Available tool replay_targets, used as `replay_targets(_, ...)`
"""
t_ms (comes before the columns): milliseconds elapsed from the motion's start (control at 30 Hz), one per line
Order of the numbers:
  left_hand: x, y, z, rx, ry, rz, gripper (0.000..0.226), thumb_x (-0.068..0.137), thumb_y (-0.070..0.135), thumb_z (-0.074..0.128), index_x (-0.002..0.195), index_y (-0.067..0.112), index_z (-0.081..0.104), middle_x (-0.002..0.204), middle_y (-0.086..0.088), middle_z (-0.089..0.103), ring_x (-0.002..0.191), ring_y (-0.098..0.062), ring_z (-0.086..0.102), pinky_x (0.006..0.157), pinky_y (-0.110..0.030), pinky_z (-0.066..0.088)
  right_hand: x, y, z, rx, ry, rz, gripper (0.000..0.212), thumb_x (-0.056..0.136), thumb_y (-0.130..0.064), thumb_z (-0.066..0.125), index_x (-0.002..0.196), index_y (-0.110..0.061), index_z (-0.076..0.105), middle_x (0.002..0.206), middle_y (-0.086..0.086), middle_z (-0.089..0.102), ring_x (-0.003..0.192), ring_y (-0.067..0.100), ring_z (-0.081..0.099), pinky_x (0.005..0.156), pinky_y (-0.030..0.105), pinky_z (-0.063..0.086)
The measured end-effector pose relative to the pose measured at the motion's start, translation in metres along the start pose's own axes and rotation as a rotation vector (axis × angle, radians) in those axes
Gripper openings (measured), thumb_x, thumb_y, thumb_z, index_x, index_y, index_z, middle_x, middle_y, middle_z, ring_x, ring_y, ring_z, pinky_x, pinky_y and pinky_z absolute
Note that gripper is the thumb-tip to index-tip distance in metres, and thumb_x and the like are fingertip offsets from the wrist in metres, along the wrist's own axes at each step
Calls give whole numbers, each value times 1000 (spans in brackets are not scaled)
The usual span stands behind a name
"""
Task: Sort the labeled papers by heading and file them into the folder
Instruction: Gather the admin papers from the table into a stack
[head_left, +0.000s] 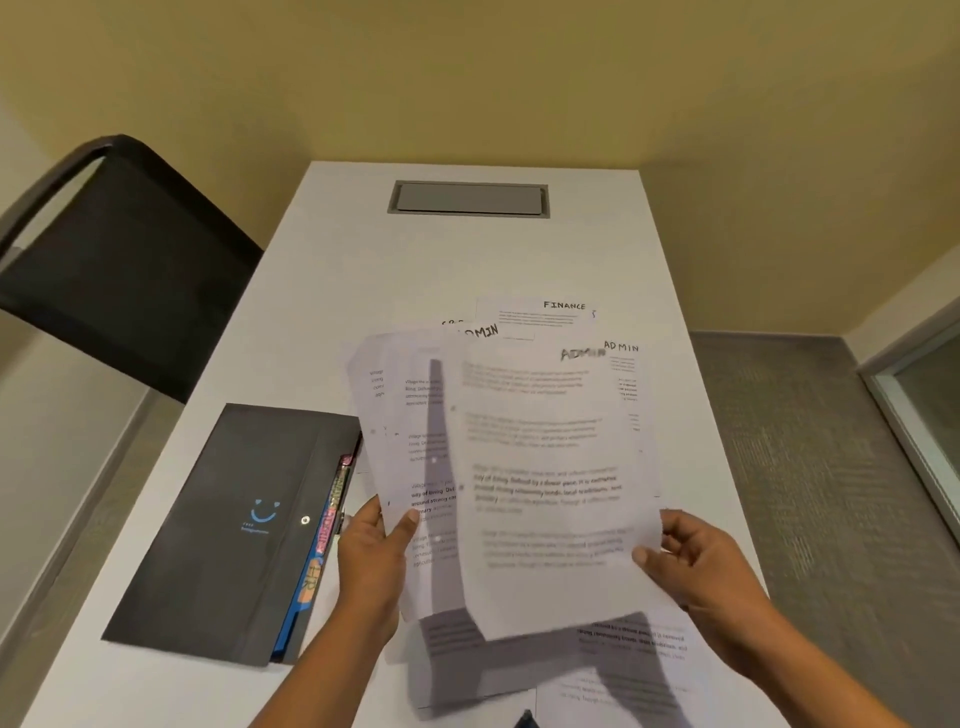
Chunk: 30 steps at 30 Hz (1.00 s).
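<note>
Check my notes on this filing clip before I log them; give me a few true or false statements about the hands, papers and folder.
1. The right hand holds a sheet headed ADMIN. True.
2. The left hand is empty. False: it grips a fanned stack of papers.
3. The black folder lies on the white table, to the left of the hands. True.
4. The FINANCE sheet is tucked inside the folder. False: it lies on the table beyond the held papers.
5. A black chair stands at the table's right side. False: it is on the left.
</note>
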<state>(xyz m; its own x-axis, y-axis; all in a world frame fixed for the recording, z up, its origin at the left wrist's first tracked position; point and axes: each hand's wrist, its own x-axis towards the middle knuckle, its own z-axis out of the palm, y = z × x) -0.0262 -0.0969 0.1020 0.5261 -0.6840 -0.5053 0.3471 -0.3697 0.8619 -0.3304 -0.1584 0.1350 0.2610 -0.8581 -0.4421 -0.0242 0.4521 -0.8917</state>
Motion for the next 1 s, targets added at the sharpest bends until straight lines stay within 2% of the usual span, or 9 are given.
replay_targets(33, 0, 0, 3, -1, -16, 6, 27, 93, 3, 62, 115, 18, 66, 107, 0, 76, 94, -19, 73, 69, -28, 61, 0, 1, -1, -26, -3, 11, 63, 51, -35, 96, 100, -4, 70, 106, 22, 73, 93, 37, 73, 74, 40, 62)
replay_targets(133, -2, 2, 11, 15, -64, 22, 28, 92, 10, 65, 119, 17, 66, 110, -1, 75, 100, -23, 72, 86, -45, 59, -1, 1, 0, -54, 13, 43, 24, 79, 0, 76, 102, -1, 67, 105, 19, 74, 90, 33, 74, 71, 38, 60)
replay_targets(167, -4, 3, 14, 7, -77, 23, 29, 92, 11, 66, 120, 17, 66, 110, -1, 75, 102, -24, 71, 90, -49, 56, 0, 2, 1, -81, 30, 46, 24, 82, 3, 72, 105, -4, 67, 106, 15, 75, 93, 31, 73, 75, 41, 60)
replay_targets(267, -10, 4, 23, -28, -101, 4, 29, 94, 14, 64, 122, 19, 65, 112, 0, 75, 106, -24, 70, 97, -51, 52, 6, 1, 5, -156, 66, 35, 39, 81, -10, 78, 116, -21, 64, 112, -5, 74, 103, 23, 70, 88, 47, 58)
replay_targets(400, -15, 4, 31, -38, -167, -45, 24, 97, 20, 58, 120, 20, 66, 112, -3, 75, 106, -27, 70, 97, -56, 51, 11, -5, 12, -85, 4, 29, 39, 87, -21, 75, 124, -22, 64, 122, -2, 72, 114, 21, 67, 103, 51, 48)
replay_targets(633, -22, 11, 41, -30, -294, -108, 35, 96, 46, 51, 124, 31, 63, 119, 4, 72, 116, -22, 65, 106, -51, 44, 14, -8, 11, -125, 2, 17, 25, 90, -12, 68, 116, -12, 70, 112, 3, 76, 104, 24, 72, 98, 51, 53)
replay_targets(700, -22, 15, 45, -23, -358, -113, 38, 93, 46, 56, 127, 29, 61, 120, 3, 72, 114, -21, 66, 104, -50, 46, 15, -9, 7, -164, 16, 4, 24, 90, -12, 69, 114, -13, 71, 109, 3, 77, 102, 23, 73, 96, 50, 54)
replay_targets(867, -24, 24, 57, 137, -398, 20, 30, 88, 17, 70, 118, 19, 68, 110, 3, 75, 104, -19, 71, 93, -44, 56, 20, -18, -1, -217, 23, -34, 25, 87, -3, 70, 109, -14, 71, 104, 2, 78, 97, 23, 74, 88, 46, 58)
replay_targets(1000, -25, 24, 63, 232, -379, 96, 23, 87, 12, 72, 103, 28, 70, 101, 9, 76, 96, -16, 72, 73, -23, 59, 25, -22, -1, -244, 37, -83, 28, 85, -13, 74, 113, -15, 71, 107, 0, 77, 98, 20, 74, 86, 45, 59)
